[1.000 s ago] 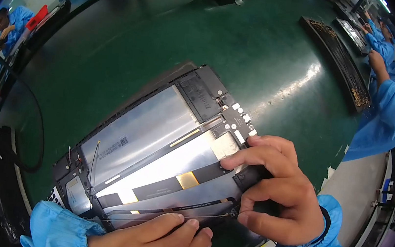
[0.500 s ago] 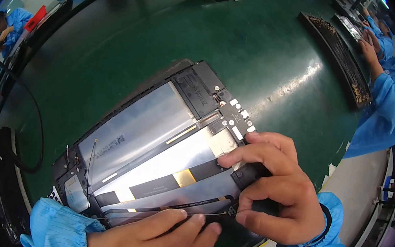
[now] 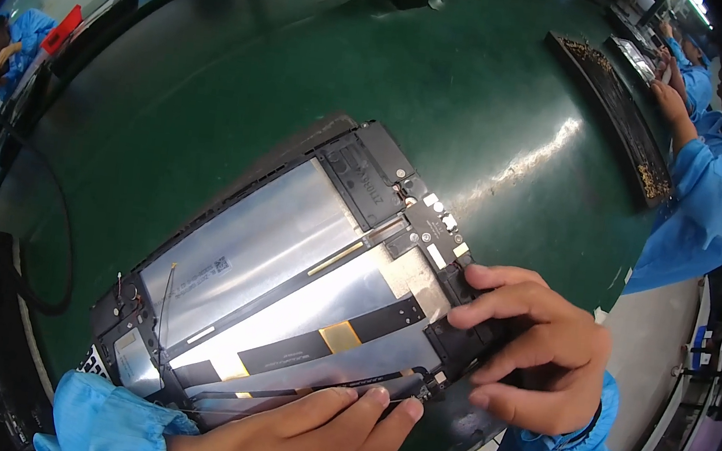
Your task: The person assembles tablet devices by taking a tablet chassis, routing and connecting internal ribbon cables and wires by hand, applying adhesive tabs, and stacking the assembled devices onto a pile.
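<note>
We keep the opened tablet [image 3: 282,279] on the green tabletop [image 3: 450,83], barely shifted since a second ago. Our right hand [image 3: 535,351] still grips its right edge; our left hand [image 3: 309,431] has slid its flat fingers further along the thin black cable [image 3: 314,389].

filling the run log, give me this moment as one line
left hand: fingertips on thin black cable | right hand: pinching opened tablet corner | surface: green mat

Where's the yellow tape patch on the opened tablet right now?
Head view, lower centre: the yellow tape patch sits on the black flex strip crossing the silver battery, above the left hand.
</note>
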A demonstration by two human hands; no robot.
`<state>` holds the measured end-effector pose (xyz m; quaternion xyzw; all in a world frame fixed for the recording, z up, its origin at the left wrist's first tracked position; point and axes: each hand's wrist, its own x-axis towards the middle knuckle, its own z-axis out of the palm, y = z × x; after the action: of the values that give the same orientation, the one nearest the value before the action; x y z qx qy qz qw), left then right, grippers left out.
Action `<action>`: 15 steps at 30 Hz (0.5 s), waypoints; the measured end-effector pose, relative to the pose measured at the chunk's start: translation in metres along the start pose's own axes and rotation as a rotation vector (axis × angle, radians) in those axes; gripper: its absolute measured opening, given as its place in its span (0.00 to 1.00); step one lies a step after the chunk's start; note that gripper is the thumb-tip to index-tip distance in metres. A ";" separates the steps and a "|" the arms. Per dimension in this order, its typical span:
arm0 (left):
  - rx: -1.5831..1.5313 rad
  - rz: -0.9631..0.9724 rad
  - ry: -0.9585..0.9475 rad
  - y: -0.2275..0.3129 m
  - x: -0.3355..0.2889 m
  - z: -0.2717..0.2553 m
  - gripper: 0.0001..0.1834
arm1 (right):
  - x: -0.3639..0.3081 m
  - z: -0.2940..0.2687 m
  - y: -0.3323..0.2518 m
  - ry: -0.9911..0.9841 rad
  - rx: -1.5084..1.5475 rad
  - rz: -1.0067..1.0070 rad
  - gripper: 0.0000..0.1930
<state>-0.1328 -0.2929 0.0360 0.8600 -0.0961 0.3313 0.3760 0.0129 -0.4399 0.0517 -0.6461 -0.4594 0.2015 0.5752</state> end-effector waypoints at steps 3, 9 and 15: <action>0.019 0.000 0.009 0.000 -0.001 0.001 0.09 | 0.001 0.003 -0.005 -0.048 -0.085 -0.042 0.08; -0.031 -0.028 0.017 0.001 0.002 0.001 0.09 | 0.003 0.007 -0.007 -0.077 -0.305 -0.086 0.09; -0.035 -0.023 0.019 -0.002 0.003 0.003 0.09 | 0.001 0.014 -0.004 0.006 -0.359 -0.145 0.07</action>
<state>-0.1289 -0.2933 0.0354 0.8511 -0.0885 0.3336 0.3957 0.0005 -0.4315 0.0520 -0.7044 -0.5314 0.0724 0.4649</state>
